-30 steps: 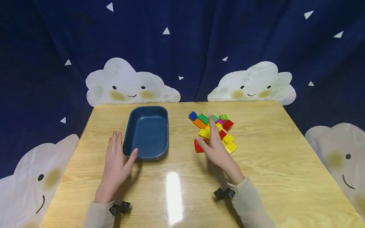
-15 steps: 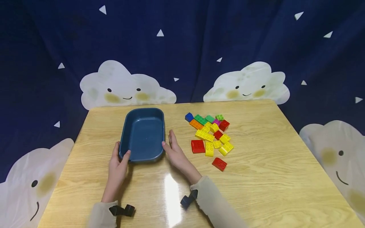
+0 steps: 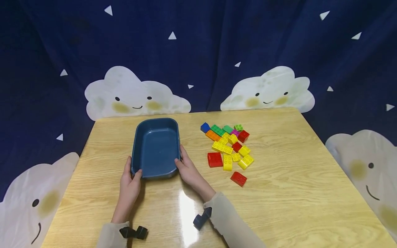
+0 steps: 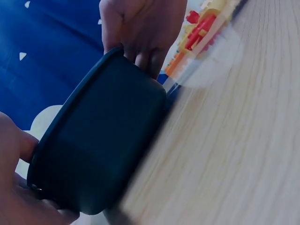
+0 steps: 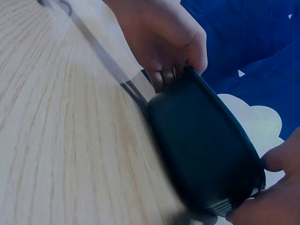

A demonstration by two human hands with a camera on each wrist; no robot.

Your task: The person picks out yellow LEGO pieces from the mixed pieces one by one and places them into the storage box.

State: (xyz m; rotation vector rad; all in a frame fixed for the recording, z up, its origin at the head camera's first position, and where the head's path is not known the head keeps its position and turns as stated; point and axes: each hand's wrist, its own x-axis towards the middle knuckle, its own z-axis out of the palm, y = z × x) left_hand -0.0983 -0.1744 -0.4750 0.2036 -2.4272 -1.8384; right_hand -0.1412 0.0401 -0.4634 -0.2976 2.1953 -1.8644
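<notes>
A dark blue plastic tub (image 3: 159, 151) with rounded corners is at the left of the table in the head view, with nothing inside. My left hand (image 3: 129, 187) grips its near left corner, thumb over the rim. On the right side, my right hand (image 3: 190, 172) holds the wall near the front corner, thumb at the rim and fingers outside. The left wrist view shows the tub's near wall (image 4: 98, 126) between both hands. Whether its base touches the table is hard to tell.
To the right of the tub lies a loose group of toy building bricks (image 3: 219, 146) in yellow, red, green, orange, blue and purple. One red brick (image 3: 238, 178) sits apart, nearer the front. A dark blue curtain (image 3: 204, 41) with clouds hangs behind the wooden table (image 3: 288, 179).
My right hand has left its place over the bricks and moved left to the tub. Both hands have taken hold of the tub. The view has shifted slightly.
</notes>
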